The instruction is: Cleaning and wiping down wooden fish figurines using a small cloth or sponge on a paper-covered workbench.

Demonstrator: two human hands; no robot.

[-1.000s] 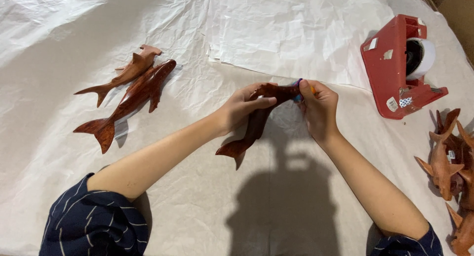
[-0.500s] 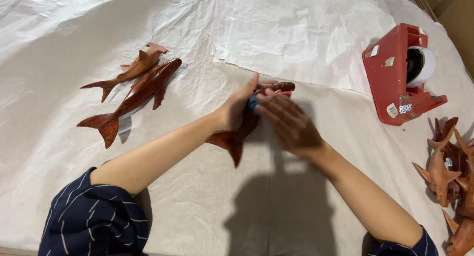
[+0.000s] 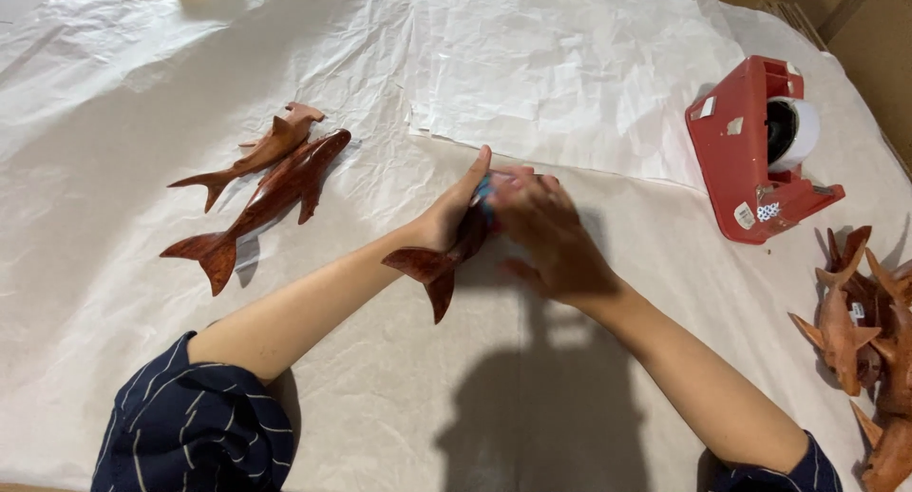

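A dark red-brown wooden fish (image 3: 439, 260) lies at the middle of the paper-covered table, tail toward me. My left hand (image 3: 458, 207) grips its body from the left side. My right hand (image 3: 549, 234) covers the fish's front half and presses on it, blurred with motion. A small blue bit shows between my two hands, and I cannot tell what it is. The fish's head is hidden under my right hand.
Two more wooden fish (image 3: 271, 183) lie side by side at the left. A red tape dispenser (image 3: 755, 150) stands at the right. Several wooden fish (image 3: 869, 340) are piled at the right edge. A stack of white paper sheets (image 3: 570, 69) lies behind my hands.
My right hand moved from the fish's far tip down over its front half. The fish shifted slightly toward me with my left hand still on it.
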